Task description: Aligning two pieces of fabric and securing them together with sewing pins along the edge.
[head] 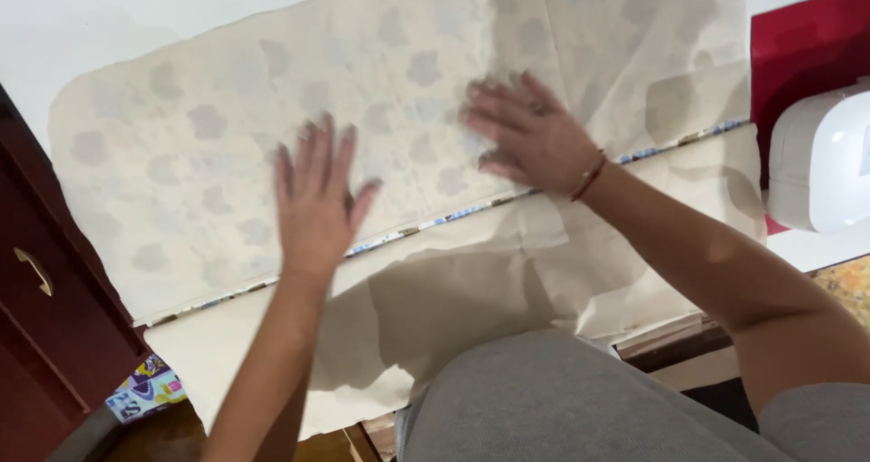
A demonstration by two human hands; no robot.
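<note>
A large cream cloth with faint grey flower shapes lies spread flat on a white table, its wrong side up. A narrow colourful printed strip runs across it as a folded edge, with a plain cream panel below it hanging toward me. My left hand lies flat with fingers spread on the cloth just above that strip. My right hand, with a red thread band at the wrist, presses flat on the cloth further right and up. Neither hand holds anything.
A white sewing machine stands at the right edge on a red surface. A dark wooden cabinet with a brass handle is at the left. A colourful printed bag lies on the floor. My grey-clad knees fill the bottom.
</note>
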